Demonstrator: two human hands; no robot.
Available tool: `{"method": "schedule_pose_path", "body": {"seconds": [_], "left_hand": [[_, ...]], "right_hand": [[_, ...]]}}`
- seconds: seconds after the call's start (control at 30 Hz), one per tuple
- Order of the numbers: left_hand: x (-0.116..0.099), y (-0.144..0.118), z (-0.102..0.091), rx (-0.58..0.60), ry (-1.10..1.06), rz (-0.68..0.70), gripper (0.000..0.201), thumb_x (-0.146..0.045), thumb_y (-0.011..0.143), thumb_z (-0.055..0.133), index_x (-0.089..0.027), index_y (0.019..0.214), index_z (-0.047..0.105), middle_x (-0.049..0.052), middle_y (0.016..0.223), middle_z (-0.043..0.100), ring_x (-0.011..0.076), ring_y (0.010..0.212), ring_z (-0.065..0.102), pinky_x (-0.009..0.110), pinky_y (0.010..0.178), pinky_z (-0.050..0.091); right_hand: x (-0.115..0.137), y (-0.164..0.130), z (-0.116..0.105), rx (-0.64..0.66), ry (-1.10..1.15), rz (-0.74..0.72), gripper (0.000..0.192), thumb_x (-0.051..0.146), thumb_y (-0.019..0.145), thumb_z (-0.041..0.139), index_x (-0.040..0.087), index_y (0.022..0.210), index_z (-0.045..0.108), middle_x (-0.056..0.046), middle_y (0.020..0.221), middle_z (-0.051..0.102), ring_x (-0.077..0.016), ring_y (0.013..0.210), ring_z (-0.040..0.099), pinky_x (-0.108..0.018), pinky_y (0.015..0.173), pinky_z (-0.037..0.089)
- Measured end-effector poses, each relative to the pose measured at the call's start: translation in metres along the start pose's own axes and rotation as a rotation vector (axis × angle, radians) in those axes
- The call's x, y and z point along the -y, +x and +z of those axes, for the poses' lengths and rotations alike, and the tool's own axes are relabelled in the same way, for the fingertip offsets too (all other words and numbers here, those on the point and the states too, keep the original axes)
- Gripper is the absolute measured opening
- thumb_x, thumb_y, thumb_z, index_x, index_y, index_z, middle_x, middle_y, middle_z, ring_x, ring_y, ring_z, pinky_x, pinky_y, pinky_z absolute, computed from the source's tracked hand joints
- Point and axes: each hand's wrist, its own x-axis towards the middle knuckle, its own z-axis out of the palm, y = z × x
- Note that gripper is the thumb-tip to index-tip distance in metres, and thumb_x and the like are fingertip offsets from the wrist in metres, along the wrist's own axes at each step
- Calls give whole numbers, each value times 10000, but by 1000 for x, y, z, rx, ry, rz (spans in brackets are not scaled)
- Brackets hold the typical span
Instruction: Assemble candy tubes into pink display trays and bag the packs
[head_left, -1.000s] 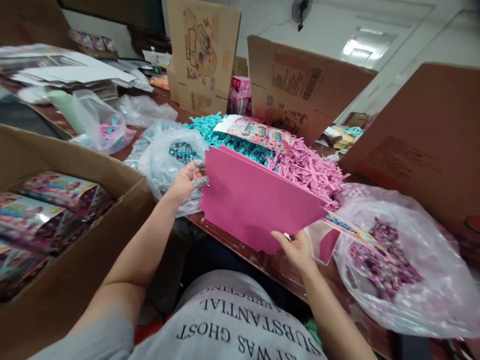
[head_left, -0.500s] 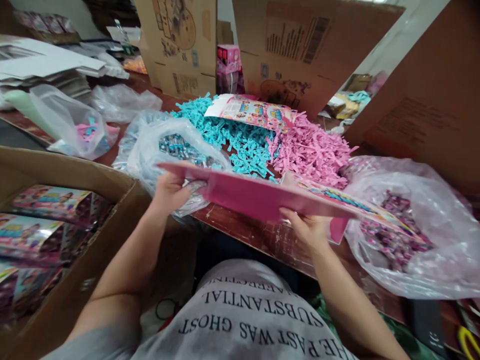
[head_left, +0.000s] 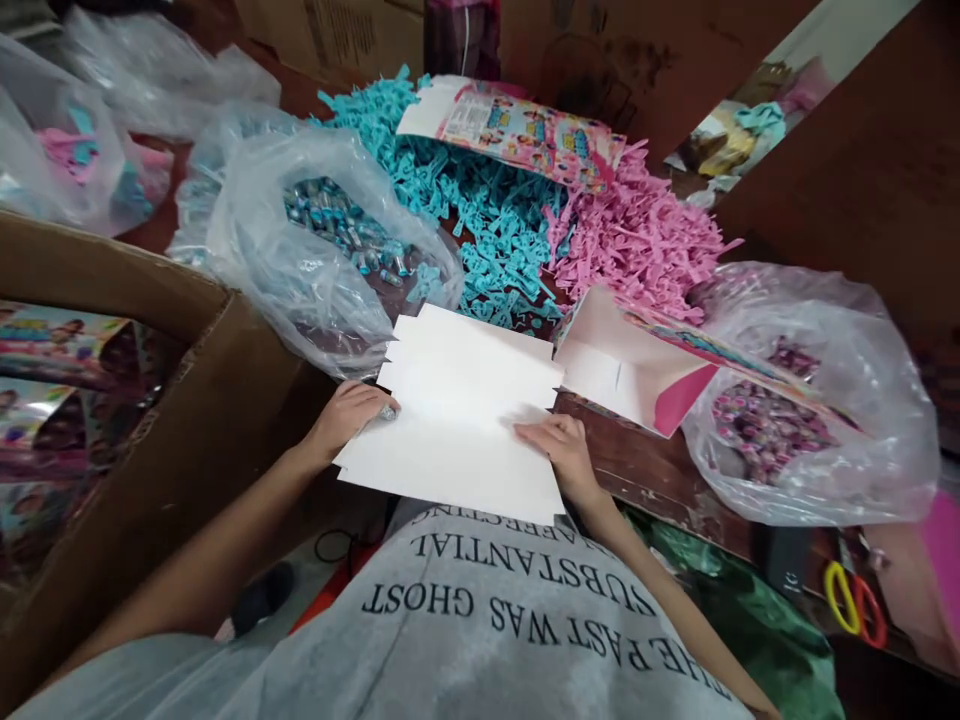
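A notched paperboard box blank point(head_left: 461, 425) lies across both hands in front of my shirt, its plain white inner face up. My left hand point(head_left: 349, 418) is closed on its left edge. A small shiny thing point(head_left: 388, 412) shows by the left fingertips; its kind I cannot make out. On the right edge, my right hand point(head_left: 559, 450) grips the blank, with the fingers on the white face. Just right of the blank, a part-folded printed box point(head_left: 611, 355) stands on the table, its white inside and a pink flap showing.
Teal plastic pieces point(head_left: 499, 260) and pink ones point(head_left: 637, 235) are heaped behind, under a printed flat box point(head_left: 525, 130). Plastic bags point(head_left: 255, 220) point(head_left: 885, 400) flank them, holding small wrapped items. A carton point(head_left: 187, 370) with packed boxes stands left. Scissors point(head_left: 855, 605) lie right.
The blank has tipped from showing its pink underside to lying with its white face up, and has come closer to my body. My view has tilted down.
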Motion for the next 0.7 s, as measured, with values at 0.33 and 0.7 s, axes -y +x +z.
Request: {"method": "schedule_pose_path", "body": {"seconds": [0.33, 0.7], "left_hand": [[5, -2, 9, -55, -156, -319, 271, -420, 836, 676, -303, 1007, 851, 42, 1044, 805, 299, 1051, 631, 482, 1055, 438], [-1, 16, 13, -111, -156, -324, 183, -448, 816, 786, -266, 837, 776, 62, 828, 731, 305, 935, 654, 457, 952, 497]], "right_hand": [[3, -14, 17, -43, 48, 213, 278, 367, 1002, 680, 352, 1253, 798, -17, 1094, 833, -271, 965, 630, -461, 963, 406], [22, -16, 13, -64, 23, 388, 287, 521, 992, 638, 316, 973, 839, -58, 1015, 781, -289, 1036, 633, -474, 979, 430]]}}
